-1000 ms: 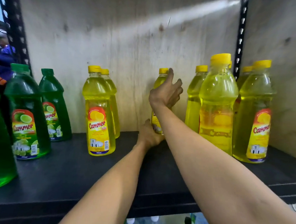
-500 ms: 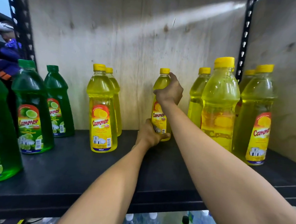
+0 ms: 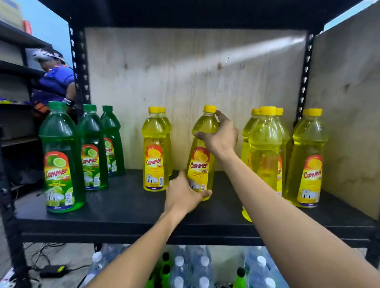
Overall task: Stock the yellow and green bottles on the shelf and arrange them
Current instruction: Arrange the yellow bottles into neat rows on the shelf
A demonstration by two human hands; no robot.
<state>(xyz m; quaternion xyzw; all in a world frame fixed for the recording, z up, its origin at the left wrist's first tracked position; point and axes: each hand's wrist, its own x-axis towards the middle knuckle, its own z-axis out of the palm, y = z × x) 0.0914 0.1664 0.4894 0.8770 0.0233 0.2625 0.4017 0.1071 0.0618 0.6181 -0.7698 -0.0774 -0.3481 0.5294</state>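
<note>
While both hands (image 3: 220,138) clasp one yellow bottle (image 3: 203,153), neighbouring bottles (image 3: 264,152) alongside.

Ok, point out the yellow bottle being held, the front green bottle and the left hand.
held yellow bottle (image 3: 200,166): head view, on its label.
front green bottle (image 3: 58,172): head view, on its label.
left hand (image 3: 182,195): head view, back of hand.

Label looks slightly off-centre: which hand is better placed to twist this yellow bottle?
Probably right hand: it wraps the yellow bottle near the neck. Left hand steadies the base.
</note>
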